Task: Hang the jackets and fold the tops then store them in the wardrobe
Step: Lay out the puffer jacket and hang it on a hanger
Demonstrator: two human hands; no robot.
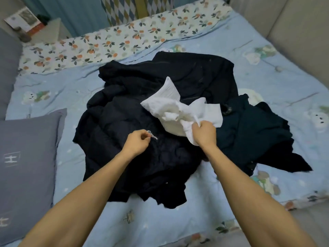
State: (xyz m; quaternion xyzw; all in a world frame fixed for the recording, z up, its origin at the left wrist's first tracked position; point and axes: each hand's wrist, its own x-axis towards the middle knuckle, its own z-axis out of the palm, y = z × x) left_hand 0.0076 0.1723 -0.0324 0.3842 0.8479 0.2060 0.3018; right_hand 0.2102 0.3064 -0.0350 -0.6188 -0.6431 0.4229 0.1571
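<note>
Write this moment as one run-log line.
right hand: grips white top | left hand: curled, over dark clothes | bed: pile unsorted

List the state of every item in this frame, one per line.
White top: crumpled, unfolded, gripped by right hand.
Dark clothes: heaped on bed, unfolded.
Left hand: fingers curled over the heap, holding nothing clear.
Pillow: lying flat at bed's left.

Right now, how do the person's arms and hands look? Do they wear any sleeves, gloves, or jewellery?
Both arms are bare up to the frame edge, so no sleeves show. The left hand and the right hand wear no gloves. No watch, bracelet or ring is visible on the wrists or on the fingers.
</note>
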